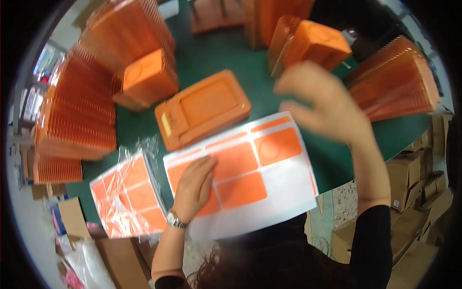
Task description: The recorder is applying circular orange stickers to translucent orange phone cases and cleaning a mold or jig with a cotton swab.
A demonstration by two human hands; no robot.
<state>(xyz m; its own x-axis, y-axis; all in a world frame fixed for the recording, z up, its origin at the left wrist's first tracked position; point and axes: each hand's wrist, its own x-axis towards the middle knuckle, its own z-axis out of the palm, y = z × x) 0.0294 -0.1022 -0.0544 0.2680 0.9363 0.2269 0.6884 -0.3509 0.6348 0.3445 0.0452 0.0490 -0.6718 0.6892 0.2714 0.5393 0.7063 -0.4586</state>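
Observation:
A stack of white sheets with orange rectangular stickers (236,164) lies at the table's near edge. The lower right part of its top sheet is bare white. My left hand (195,185), with a watch at the wrist, rests on the stickers with its fingers laid along them. Raised beyond the sheet's right corner, my right hand (313,96) is smeared by motion. Its thumb and fingers stand apart, and nothing shows between them. Just past the sheets sits an orange-brown shallow tray-like block (204,108) with a recessed rectangle and a small yellow label.
Another batch of orange sticker sheets in clear plastic (127,197) lies to the left. Tall stacks of orange plastic pieces (77,106) line the green table's (192,53) left side. More orange stacks (394,79) stand at the right and back. Cardboard boxes (404,178) are on the floor at right.

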